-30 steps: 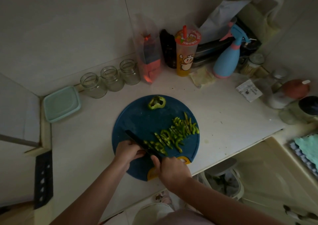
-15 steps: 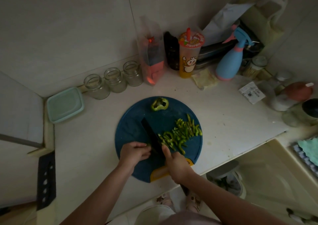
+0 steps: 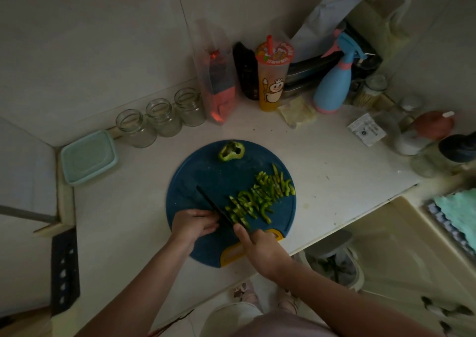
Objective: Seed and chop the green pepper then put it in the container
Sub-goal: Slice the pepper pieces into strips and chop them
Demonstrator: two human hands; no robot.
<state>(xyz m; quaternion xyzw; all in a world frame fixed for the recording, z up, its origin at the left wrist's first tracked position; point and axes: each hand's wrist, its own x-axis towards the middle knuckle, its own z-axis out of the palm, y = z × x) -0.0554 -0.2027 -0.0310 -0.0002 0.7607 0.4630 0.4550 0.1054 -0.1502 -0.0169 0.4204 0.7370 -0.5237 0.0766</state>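
Observation:
A round dark blue cutting board lies on the white counter. A band of green pepper strips runs across its right half. The cut-off pepper top sits at the board's far edge. My right hand grips the handle of a black knife, whose blade lies against the near end of the strips. My left hand rests on the board just left of the blade, fingers loosely curled toward it. A pale green lidded container stands at the far left.
Three empty glass jars line the back wall. Behind the board stand a clear bag, an orange drink cup and a blue spray bottle. Jars and a packet crowd the right. A bin sits below the counter edge.
The knife swung from steep to slanted, and its blade now rests at the near end of the strips. My left hand stayed beside the blade.

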